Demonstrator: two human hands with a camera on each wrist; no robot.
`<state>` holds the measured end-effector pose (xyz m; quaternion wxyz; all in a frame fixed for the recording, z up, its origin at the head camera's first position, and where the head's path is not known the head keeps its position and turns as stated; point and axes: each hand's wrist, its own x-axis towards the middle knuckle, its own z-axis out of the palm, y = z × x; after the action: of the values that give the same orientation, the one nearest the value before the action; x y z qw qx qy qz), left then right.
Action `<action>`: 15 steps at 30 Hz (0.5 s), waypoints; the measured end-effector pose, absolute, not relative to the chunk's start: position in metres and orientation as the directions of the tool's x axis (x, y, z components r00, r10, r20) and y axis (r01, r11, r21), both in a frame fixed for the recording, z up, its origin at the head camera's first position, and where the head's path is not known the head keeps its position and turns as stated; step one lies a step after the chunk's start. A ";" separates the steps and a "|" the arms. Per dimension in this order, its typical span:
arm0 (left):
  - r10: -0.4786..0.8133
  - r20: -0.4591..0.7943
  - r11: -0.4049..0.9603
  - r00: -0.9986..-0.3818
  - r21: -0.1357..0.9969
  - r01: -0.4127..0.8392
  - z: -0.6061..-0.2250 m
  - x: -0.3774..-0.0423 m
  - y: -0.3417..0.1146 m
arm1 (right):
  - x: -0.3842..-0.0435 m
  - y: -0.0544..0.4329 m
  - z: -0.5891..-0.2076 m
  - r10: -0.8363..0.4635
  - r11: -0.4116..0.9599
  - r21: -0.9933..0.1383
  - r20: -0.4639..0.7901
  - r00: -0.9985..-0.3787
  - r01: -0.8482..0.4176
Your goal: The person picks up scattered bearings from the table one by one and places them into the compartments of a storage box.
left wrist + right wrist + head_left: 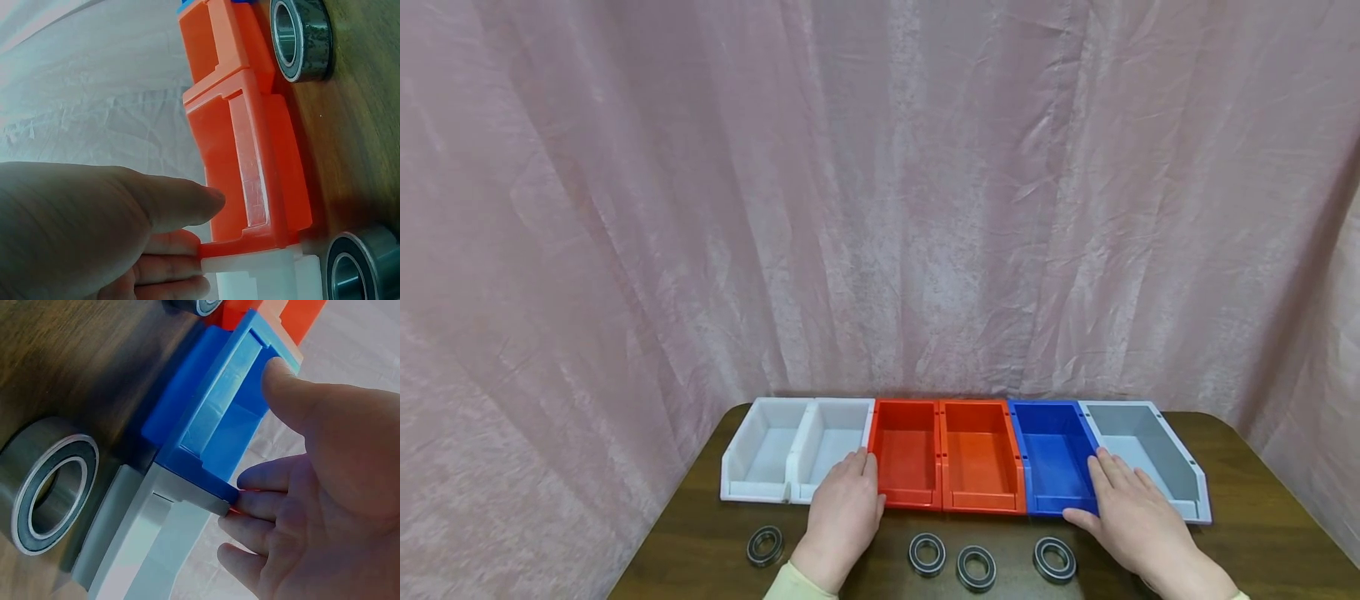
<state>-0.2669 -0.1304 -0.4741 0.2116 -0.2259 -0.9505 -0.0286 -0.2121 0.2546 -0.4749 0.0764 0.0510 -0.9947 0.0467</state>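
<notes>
In the head view my left hand point(846, 508) rests with nearly straight fingers over the wall between a white bin point(804, 492) and a red bin point(907, 500). The left wrist view shows its thumb lying before the red bin's opening. My right hand point(1131, 512) touches the wall between the blue bin point(1056, 503) and the grey bin point(1199, 500), its fingers extended and thumb spread towards the blue front. Neither hand holds anything. Ball bearings lie before the bins: one bearing point(765, 562) left of my left hand, another bearing point(1055, 575) beside my right hand.
An orange-red bin point(983, 503) stands between red and blue; another white bin point(752, 492) ends the row at left. Two more bearings, one bearing point(927, 570) and its neighbour point(976, 585), lie between my hands. A pink curtain point(880, 208) hangs behind the brown table point(677, 542).
</notes>
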 end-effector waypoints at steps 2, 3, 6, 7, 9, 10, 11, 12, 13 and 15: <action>0.420 0.412 0.896 -0.809 -0.045 0.442 -0.474 -0.267 -0.130 | -0.211 0.255 -0.475 -0.094 0.989 -0.093 0.171 -0.981 -0.111; 0.419 0.406 0.897 -0.812 -0.044 0.441 -0.473 -0.267 -0.130 | -0.211 0.255 -0.475 -0.094 0.989 -0.096 0.183 -0.979 -0.113; 0.417 0.390 0.898 -0.821 -0.039 0.438 -0.471 -0.266 -0.130 | -0.208 0.255 -0.476 -0.098 0.987 -0.102 0.225 -0.970 -0.123; 0.417 0.385 0.899 -0.823 -0.040 0.436 -0.471 -0.265 -0.130 | -0.207 0.256 -0.476 -0.098 0.987 -0.103 0.232 -0.968 -0.125; 0.416 0.385 0.900 -0.824 -0.043 0.435 -0.470 -0.265 -0.130 | -0.206 0.257 -0.476 -0.098 0.986 -0.105 0.246 -0.964 -0.127; 0.417 0.389 0.899 -0.821 -0.046 0.435 -0.471 -0.265 -0.130 | -0.205 0.257 -0.476 -0.099 0.986 -0.107 0.252 -0.963 -0.129; 0.417 0.392 0.899 -0.820 -0.047 0.434 -0.471 -0.265 -0.130 | -0.204 0.258 -0.476 -0.096 0.986 -0.110 0.249 -0.964 -0.126; 0.418 0.395 0.899 -0.818 -0.050 0.435 -0.471 -0.265 -0.130 | -0.203 0.259 -0.475 -0.093 0.985 -0.115 0.248 -0.964 -0.125; 0.417 0.395 0.899 -0.819 -0.049 0.434 -0.471 -0.265 -0.130 | -0.201 0.261 -0.476 -0.097 0.985 -0.113 0.254 -0.962 -0.129; 0.414 0.396 0.900 -0.820 -0.045 0.433 -0.471 -0.265 -0.130 | -0.197 0.263 -0.475 -0.096 0.985 -0.112 0.254 -0.962 -0.128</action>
<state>-0.2649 -0.1302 -0.4706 0.2019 -0.2221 -0.9536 -0.0236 -0.1968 0.2633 -0.4754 0.1249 0.0569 -0.9885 0.0640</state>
